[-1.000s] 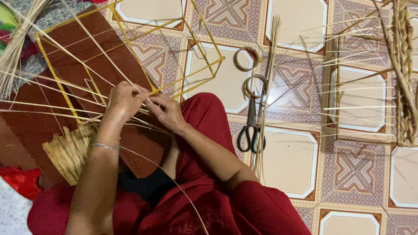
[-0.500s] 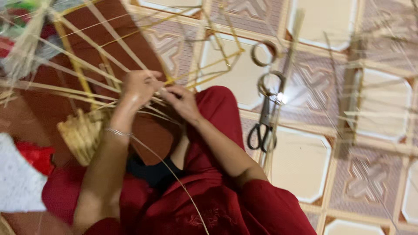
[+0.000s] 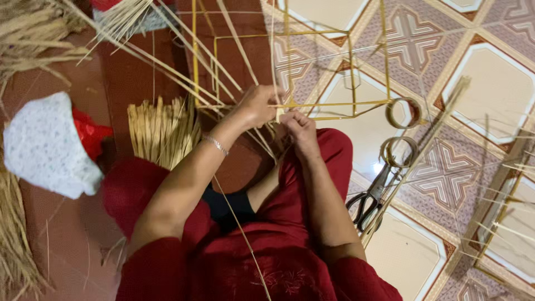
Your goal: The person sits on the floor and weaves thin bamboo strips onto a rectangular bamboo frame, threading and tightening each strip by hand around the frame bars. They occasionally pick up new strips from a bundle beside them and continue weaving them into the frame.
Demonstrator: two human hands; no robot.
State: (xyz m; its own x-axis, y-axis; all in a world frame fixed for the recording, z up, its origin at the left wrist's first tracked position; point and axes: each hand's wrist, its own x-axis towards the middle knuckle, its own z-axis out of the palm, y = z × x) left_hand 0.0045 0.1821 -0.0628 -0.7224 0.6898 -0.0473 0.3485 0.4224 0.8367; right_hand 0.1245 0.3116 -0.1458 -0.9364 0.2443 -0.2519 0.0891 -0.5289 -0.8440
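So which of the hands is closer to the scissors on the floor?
Right. The right hand works the strips just up and left of the scissors; the left hand sits farther left, beyond it.

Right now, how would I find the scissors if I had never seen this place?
Start at the patterned tiled floor, right of the person's red-clothed knee. Below two tape rings, the scissors lie beside a bundle of straw stalks. Only they have black loop handles and metal blades.
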